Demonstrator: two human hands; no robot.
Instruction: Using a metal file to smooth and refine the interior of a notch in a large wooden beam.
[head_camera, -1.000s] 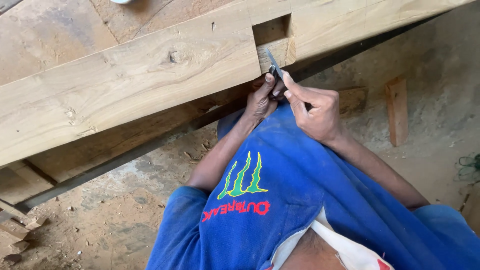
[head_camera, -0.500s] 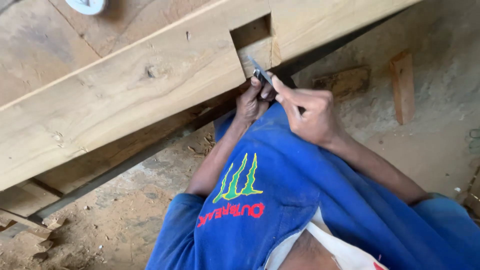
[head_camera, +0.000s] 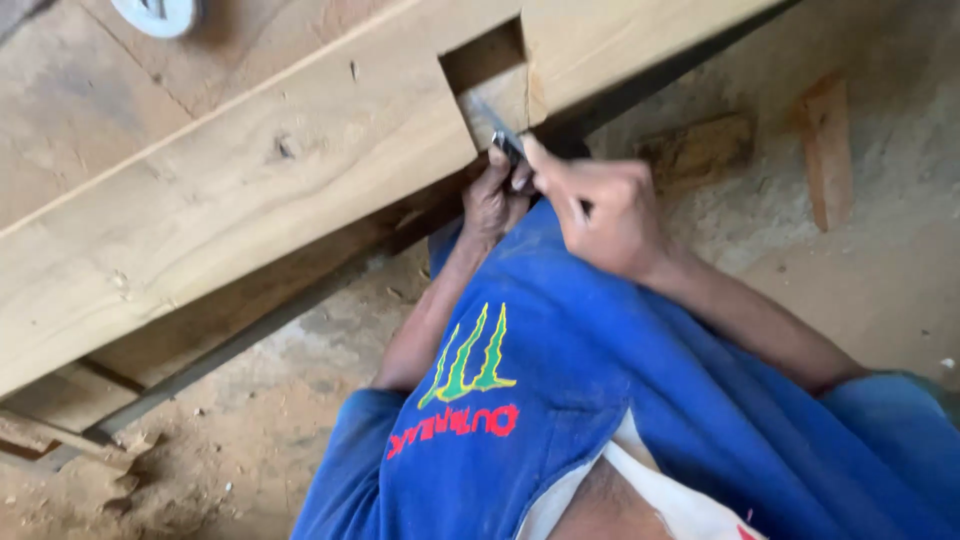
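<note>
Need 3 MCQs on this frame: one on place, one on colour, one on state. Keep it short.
1. Where does the chisel blade tip rest?
A. in the notch cut in the beam
B. on the dirt floor
C. on the white disc

2. What colour is the person's shirt?
A. red
B. blue
C. grey

3. How do the hands stand?
A. both off the tool
B. only one on the tool
C. left hand and right hand both gripping the chisel

Answers: 1 A, the blade lies against the notch's inner face. 2 B, the cloth is bright blue. 3 C, both hands close around the handle just below the beam.
</note>
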